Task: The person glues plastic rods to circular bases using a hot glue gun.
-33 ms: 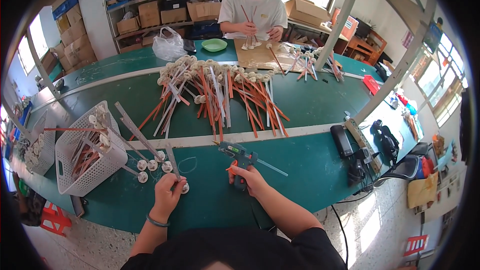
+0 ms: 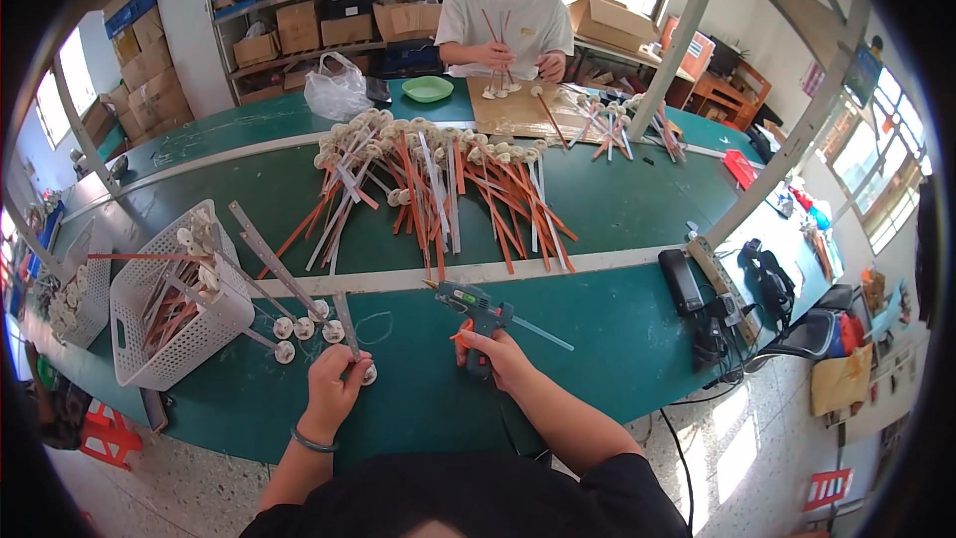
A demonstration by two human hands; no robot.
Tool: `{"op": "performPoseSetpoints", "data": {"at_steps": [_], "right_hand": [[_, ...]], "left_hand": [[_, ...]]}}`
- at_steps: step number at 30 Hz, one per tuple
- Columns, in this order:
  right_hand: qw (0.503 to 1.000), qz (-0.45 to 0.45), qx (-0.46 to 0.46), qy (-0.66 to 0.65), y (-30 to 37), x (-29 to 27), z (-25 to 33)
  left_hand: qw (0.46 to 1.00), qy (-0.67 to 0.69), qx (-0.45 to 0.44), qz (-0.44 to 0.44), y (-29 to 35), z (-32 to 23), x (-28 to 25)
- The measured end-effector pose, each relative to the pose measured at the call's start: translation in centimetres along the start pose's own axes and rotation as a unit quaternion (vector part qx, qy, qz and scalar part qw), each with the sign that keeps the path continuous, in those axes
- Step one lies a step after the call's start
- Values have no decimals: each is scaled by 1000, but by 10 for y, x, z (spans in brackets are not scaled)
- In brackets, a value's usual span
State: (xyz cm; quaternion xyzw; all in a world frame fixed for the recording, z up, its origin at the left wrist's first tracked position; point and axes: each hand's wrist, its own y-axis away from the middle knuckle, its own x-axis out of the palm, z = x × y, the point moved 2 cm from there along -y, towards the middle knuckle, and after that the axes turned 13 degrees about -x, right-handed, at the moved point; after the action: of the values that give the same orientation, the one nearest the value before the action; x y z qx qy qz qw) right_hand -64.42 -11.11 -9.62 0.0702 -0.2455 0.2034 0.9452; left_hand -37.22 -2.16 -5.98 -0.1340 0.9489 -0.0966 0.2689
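My left hand [image 2: 337, 381] is closed in a pinch on a thin, flat grey strip [image 2: 346, 324] that stands nearly upright. A round white piece [image 2: 369, 375] shows at the strip's lower end, partly hidden by my fingers. My right hand [image 2: 506, 357] grips a glue gun [image 2: 470, 303] with an orange trigger. Its nozzle points left, apart from the strip, and a clear glue stick [image 2: 543, 333] sticks out of its back. Left of my left hand, several similar strips [image 2: 267, 257] stand tilted on round white bases [image 2: 303, 328].
White perforated baskets [image 2: 179, 339] holding strips stand at the left. Across the green table [image 2: 597, 319] lies a large pile of orange and white strips [image 2: 428, 179] with white heads. Opposite, a co-worker [image 2: 505, 25] handles thin sticks over cardboard [image 2: 538, 115]. Chargers and cables [image 2: 712, 324] lie at the right.
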Motion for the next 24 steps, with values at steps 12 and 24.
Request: {"op": "performPoseSetpoints", "data": {"at_steps": [12, 24], "right_hand": [[998, 1, 33, 48, -6, 2, -1], [996, 9, 20, 91, 5, 5, -11]], "left_hand": [[999, -22, -26, -25, 15, -15, -16], [998, -44, -17, -35, 29, -16, -11]]}}
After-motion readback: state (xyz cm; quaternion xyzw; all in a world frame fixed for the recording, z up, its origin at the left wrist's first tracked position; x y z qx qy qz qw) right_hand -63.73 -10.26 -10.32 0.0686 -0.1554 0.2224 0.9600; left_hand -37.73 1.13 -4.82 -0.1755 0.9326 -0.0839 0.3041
